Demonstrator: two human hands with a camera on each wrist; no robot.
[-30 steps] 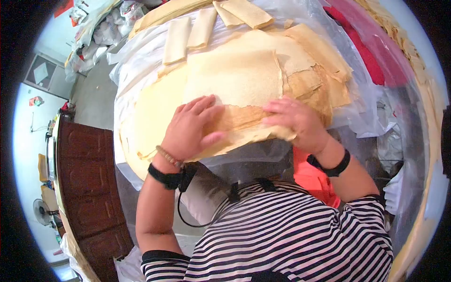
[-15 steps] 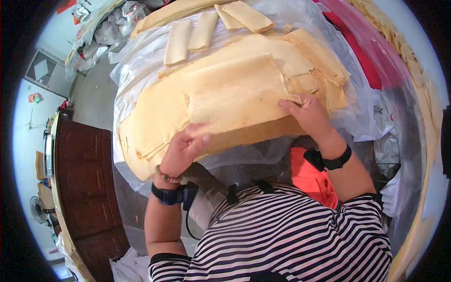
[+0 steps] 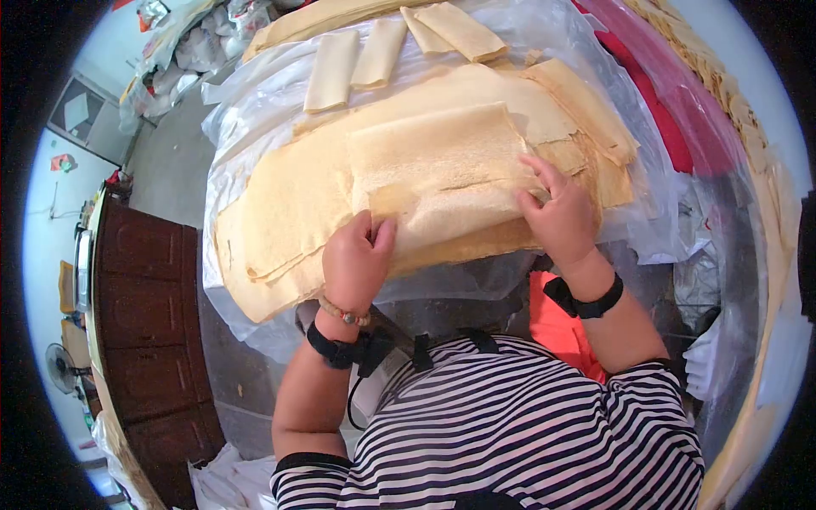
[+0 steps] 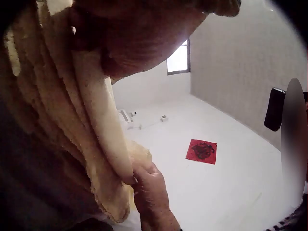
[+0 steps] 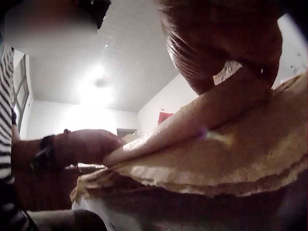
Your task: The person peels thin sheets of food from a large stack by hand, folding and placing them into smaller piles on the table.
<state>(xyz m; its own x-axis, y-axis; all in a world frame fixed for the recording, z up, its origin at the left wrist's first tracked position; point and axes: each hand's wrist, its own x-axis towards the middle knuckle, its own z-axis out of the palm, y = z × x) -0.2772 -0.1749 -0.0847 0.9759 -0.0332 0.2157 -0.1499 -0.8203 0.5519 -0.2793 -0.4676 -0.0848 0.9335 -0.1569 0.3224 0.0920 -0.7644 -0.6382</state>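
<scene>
A thin pale-yellow sheet (image 3: 433, 149), like tofu skin, lies on a stack of larger sheets (image 3: 285, 200) with ragged edges. Its near part is folded over into a flattened roll (image 3: 463, 212). My left hand (image 3: 355, 259) pinches the roll's left end between thumb and curled fingers. At the right end, my right hand (image 3: 561, 217) holds it with the thumb on the near side and the index finger stretched along the top. In the right wrist view the roll (image 5: 163, 127) spans between both hands, over the stack's layered edge.
Several folded sheets (image 3: 331, 72) lie at the back on white plastic film (image 3: 255, 127). More sheets (image 3: 586, 106) lie at the stack's right. A brown wooden cabinet (image 3: 149, 314) stands left, and red cloth under clear plastic (image 3: 650, 110) lies at right.
Both hands first lay by the near edge, then lifted the sheet's near part. It is now folded away from the body into a flattened roll, with a hand at each end.
</scene>
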